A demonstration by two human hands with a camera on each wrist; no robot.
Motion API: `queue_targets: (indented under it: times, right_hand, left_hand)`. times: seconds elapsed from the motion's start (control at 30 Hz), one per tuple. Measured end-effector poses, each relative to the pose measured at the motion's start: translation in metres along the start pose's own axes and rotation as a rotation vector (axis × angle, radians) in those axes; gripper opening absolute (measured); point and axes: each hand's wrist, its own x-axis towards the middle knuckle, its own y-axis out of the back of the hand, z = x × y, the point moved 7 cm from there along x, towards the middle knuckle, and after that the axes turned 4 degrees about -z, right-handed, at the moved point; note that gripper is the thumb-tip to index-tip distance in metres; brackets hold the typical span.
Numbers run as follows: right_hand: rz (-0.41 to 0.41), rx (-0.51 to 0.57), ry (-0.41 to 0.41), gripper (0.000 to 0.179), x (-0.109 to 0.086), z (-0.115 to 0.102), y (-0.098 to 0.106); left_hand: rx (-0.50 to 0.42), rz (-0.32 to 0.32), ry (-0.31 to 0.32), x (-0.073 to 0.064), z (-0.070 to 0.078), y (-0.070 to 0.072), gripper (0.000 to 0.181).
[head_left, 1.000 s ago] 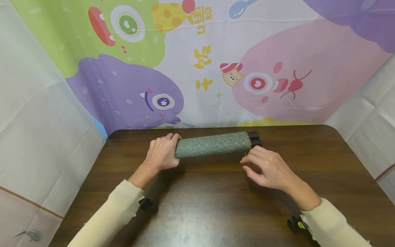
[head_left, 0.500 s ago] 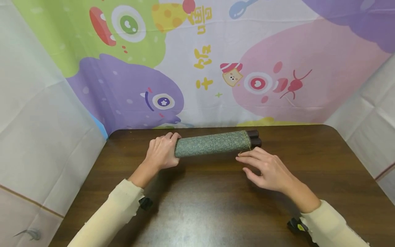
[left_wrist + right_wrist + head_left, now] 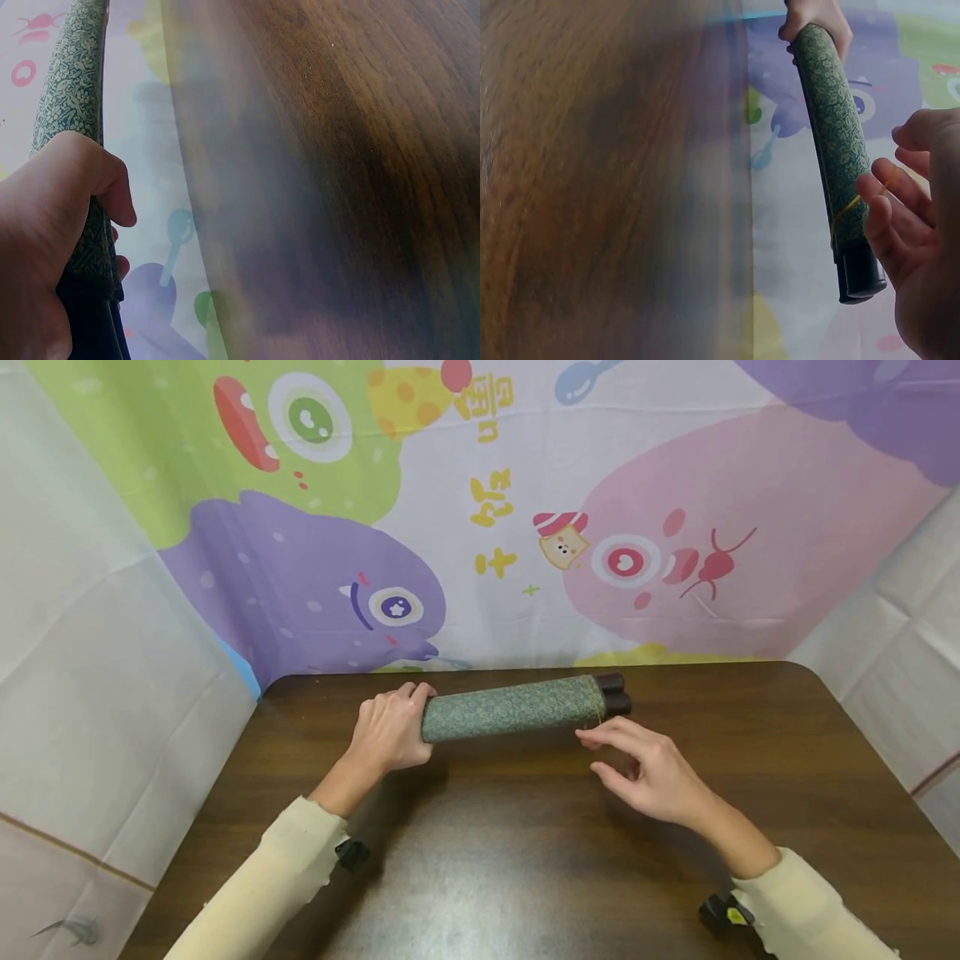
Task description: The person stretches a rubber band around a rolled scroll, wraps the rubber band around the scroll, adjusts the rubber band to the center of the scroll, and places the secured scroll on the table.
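Observation:
A rolled-up scroll [image 3: 513, 710] with a green floral cover and two dark roller ends [image 3: 617, 693] is held above the far part of the table. My left hand [image 3: 390, 731] grips its left end, with the thumb wrapped over the cover in the left wrist view. My right hand [image 3: 656, 777] is beside the scroll's right end. In the right wrist view, a thin yellow rubber band [image 3: 846, 211] runs from the scroll to the bent fingers of that hand and is hooked on them. The thumb stands apart from the fingers.
Beneath both hands lies a dark wooden table [image 3: 495, 860]. Behind its far edge hangs a cloth printed with cartoon monsters [image 3: 517, 610]. Pale cloth walls [image 3: 97, 693] flank the table. Each wrist carries a small black camera [image 3: 352, 854].
The right fingers have spread from a closer pinch near the roller ends, and the thumb now stands apart. The scroll has shifted slightly left and its right end slightly up. My left grip looks the same.

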Motion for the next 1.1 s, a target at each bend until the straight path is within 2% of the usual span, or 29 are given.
queue_targets:
  times: [0.27,0.47,0.6,0.8,1.0,1.1]
  right_hand:
    - [0.064,0.165,-0.087,0.056,-0.001,0.005,0.002]
    - [0.149,0.368,-0.110,0.063,-0.002,0.010,0.001]
    - [0.177,0.476,-0.135,0.065,-0.003,0.013,0.001]
    - [0.224,0.563,-0.253,0.064,-0.004,0.019,0.002]
    - [0.320,0.721,-0.369,0.066,-0.007,0.024,0.004]
    - [0.358,0.748,-0.400,0.066,-0.008,0.025,0.005]
  left_hand:
    - [-0.010,0.008,0.000,0.000,-0.001,-0.001,0.065]
    - [-0.014,0.017,-0.002,-0.001,-0.001,0.000,0.064]
    - [-0.015,0.025,-0.003,-0.001,0.000,0.001,0.063]
    - [-0.014,0.029,0.001,-0.002,0.000,0.002,0.063]
    - [-0.021,0.043,-0.006,-0.001,0.002,0.004,0.063]
    - [-0.021,0.053,-0.009,-0.001,0.002,0.005,0.064]
